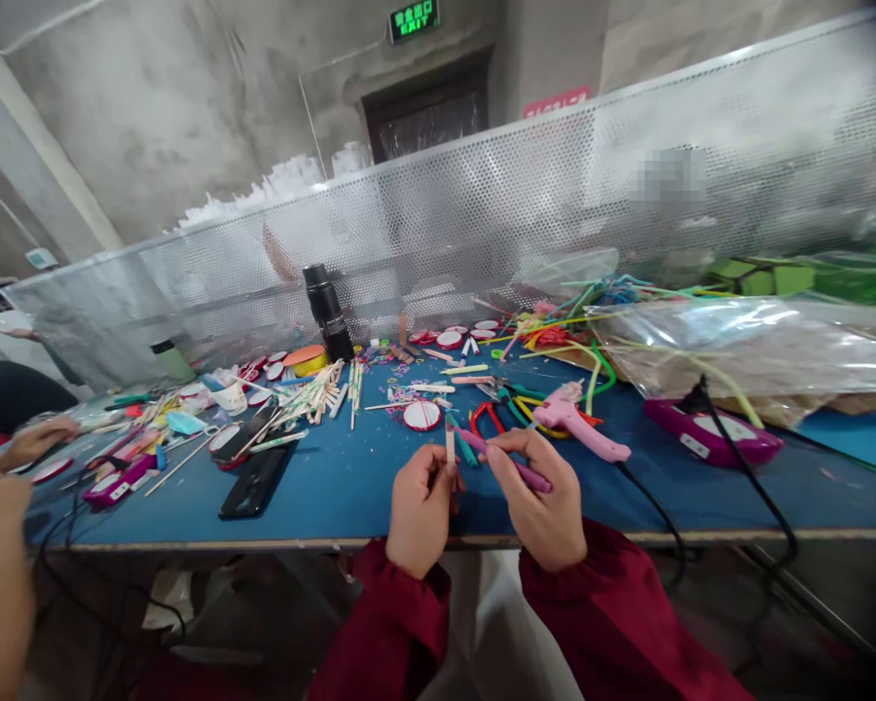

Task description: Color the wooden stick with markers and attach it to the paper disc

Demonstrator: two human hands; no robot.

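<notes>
- Head view: a perforated metal screen [482, 224] runs slantwise along the far side of a blue tabletop [365, 487], with a concrete wall and a green lit exit sign [414, 18] beyond.
- Clear plastic bag [737, 336], shiny and crumpled, spreads over the right rear of the tabletop.
- Right hand [544, 492], red-sleeved, is curled nearly closed, thumb and fingers gripping a purple-pink pen-shaped tool.
- Left hand [419, 497], also red-sleeved, has its fingers folded in, pinching a pale flat stick upright between thumb and fingers.
- Another person's hand [42, 443] reaches over the tabletop at the far left.
- Purple device [759, 450] with a pale panel sits to the right; a black cable crosses in front of it.
- Pink glue gun [573, 424] lies between that device and the right hand, its cord trailing off the front edge.
- Black bottle [328, 316] stands near the screen; a black phone [259, 492] lies left of the hands.
- Red-rimmed white disc [421, 415] lies just beyond the left hand.
- Purple-pink pen-shaped tool [536, 478] slants toward the stick; whether they touch, I cannot tell.
- Pale flat stick [451, 448] is above the table's front portion, reddish at its top.
</notes>
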